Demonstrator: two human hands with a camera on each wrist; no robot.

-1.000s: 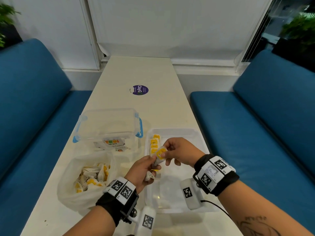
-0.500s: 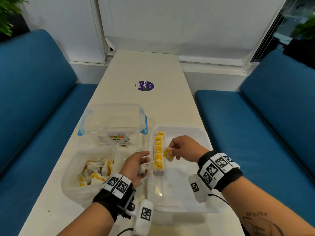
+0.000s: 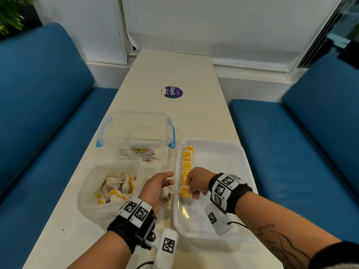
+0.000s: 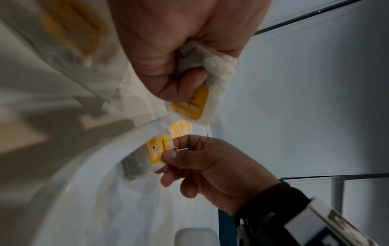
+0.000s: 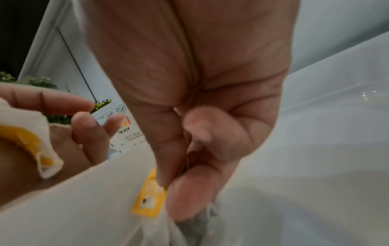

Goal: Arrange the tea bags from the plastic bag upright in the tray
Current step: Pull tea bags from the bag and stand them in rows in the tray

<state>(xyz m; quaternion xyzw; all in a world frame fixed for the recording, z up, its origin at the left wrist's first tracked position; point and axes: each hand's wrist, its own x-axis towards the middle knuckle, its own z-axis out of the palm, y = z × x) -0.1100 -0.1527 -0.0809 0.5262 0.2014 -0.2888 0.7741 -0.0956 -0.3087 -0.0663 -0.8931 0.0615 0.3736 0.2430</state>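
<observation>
A clear plastic tray lies on the table with a row of upright yellow-tagged tea bags along its left wall. My right hand pinches a tea bag at the near end of that row, seen close as tea bag and tea bag. My left hand, just outside the tray's left rim, grips another tea bag in curled fingers. The plastic bag of loose tea bags lies open to the left.
A clear lidded box with blue clips stands behind the plastic bag. A round purple sticker marks the white table. Blue benches run along both sides.
My right hand carried its tea bag down from between both hands to the near end of the row in the tray. My left hand drew back to the tray's left rim.
</observation>
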